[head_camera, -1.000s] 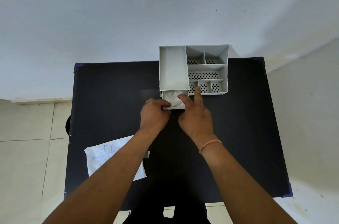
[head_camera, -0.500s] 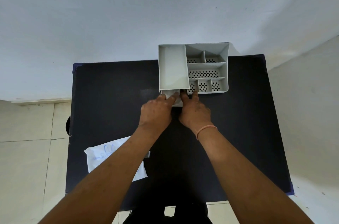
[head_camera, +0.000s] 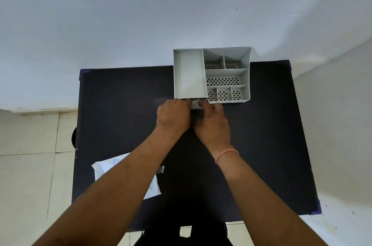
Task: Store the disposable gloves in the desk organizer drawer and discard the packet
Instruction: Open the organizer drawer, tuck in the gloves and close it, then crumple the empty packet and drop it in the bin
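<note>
— What was on the table [head_camera: 120, 104]?

— A grey desk organizer [head_camera: 211, 74] stood at the far edge, right of centre, its open compartments facing up. A white packet [head_camera: 104, 171] lay flat near the front left corner, partly under the left forearm.

— And the hands?

— Both met at the organizer's near face. The left hand [head_camera: 174, 118] and right hand [head_camera: 213, 123] had fingers curled against the drawer [head_camera: 196, 104], which stuck out only slightly. A sliver of pale gloves [head_camera: 195, 102] showed inside. Whether either hand gripped the drawer front, I couldn't tell. A pink band [head_camera: 226, 154] circled the right wrist.
</note>
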Motion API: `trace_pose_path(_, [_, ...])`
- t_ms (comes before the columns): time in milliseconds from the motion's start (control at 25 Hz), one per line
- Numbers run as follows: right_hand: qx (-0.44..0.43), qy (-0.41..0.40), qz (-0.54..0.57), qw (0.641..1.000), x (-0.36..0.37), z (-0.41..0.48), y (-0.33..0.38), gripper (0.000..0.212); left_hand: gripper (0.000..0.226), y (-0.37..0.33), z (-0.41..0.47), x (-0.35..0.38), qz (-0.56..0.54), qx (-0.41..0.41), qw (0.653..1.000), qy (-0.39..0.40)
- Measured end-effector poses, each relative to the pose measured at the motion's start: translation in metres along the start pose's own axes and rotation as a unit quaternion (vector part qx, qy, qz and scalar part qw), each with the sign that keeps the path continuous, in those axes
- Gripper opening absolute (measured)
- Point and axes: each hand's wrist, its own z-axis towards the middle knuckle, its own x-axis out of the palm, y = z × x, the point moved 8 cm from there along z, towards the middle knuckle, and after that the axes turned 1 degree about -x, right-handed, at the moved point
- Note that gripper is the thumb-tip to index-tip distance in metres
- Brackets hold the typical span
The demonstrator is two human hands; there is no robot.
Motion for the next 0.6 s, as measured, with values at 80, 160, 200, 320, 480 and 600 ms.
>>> trace_pose_path(80, [0.054,-0.026,0.130,0.990,0.002,-0.003,-0.006,0.045,0.028,0.011,-0.012,-0.006,-0.086,-0.015,0.994,-0.071])
trace_pose_path(160, [0.146,-0.029,0.275,0.950,0.010,0.001,-0.015,0.034,0.026,0.027,-0.030,-0.003,-0.224,-0.055,0.966,-0.115])
trace_pose_path(200, [0.191,-0.024,0.353,0.916,0.015,0.004,-0.018,0.029,0.023,0.039,-0.037,0.005,-0.301,-0.101,0.942,-0.110])
trace_pose_path(320, [0.255,0.020,0.544,0.799,0.026,0.012,-0.010,0.026,0.012,0.066,-0.053,0.043,-0.500,-0.260,0.826,-0.019])
trace_pose_path(480, [0.259,0.058,0.632,0.728,0.029,0.004,-0.009,0.022,0.008,0.096,-0.075,0.055,-0.509,-0.280,0.814,0.020])
trace_pose_path(600, [0.232,0.095,0.530,0.810,0.036,-0.013,-0.009,0.019,0.005,0.128,-0.097,0.060,-0.505,-0.282,0.815,0.027])
